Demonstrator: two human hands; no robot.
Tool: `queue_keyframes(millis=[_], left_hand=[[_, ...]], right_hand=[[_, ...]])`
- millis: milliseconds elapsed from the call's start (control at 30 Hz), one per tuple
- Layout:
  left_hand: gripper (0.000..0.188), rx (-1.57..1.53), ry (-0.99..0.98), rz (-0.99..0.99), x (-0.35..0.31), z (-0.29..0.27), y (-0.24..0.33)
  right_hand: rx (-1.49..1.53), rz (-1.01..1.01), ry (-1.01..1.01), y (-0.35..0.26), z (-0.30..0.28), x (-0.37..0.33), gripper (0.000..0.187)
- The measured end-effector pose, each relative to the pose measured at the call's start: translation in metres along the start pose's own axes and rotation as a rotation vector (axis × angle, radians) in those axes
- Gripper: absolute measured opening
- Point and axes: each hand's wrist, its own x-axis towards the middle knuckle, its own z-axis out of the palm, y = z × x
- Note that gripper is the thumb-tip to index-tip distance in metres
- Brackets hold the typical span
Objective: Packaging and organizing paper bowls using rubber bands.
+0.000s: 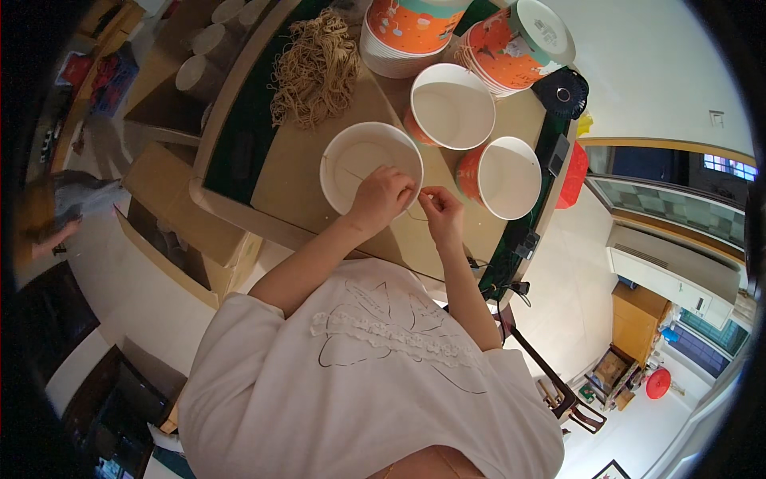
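A white-lined paper bucket stands at the near part of the table. A thin brown string crosses its inside toward my hands. My left hand reaches over the near right rim, fingers closed on the string there; the fingertips are partly hidden. Just outside the same rim, my right hand pinches the string, and a loose length of it hangs below the fingers. Two more open paper buckets, one behind and one to the right, have orange printed outsides.
A heap of brown strings lies at the table's back left. Behind stand two stacks of orange printed buckets, one upright and one tilted. A black round object sits at the right edge. An open cardboard box is on the floor at left.
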Motion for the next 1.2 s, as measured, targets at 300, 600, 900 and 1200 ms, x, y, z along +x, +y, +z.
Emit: queue_keyframes(millis=[300,600,900,1200], left_hand=[[0.009,-0.207,-0.049,-0.120,-0.004,0.007,-0.005],[0.008,-0.211,-0.099,-0.176,-0.001,-0.002,-0.001],[0.018,-0.209,-0.167,-0.228,-0.005,-0.002,-0.010],[0.021,-0.183,-0.171,-0.187,-0.005,0.002,-0.013]], right_hand=[[-0.435,-0.398,0.069,-0.048,-0.006,-0.003,0.011],[-0.723,-0.581,-0.282,-0.070,-0.013,0.029,0.010],[-0.016,-0.140,-0.075,-0.037,-0.012,0.017,0.019],[0.066,0.089,-0.152,0.011,-0.004,0.009,0.015]])
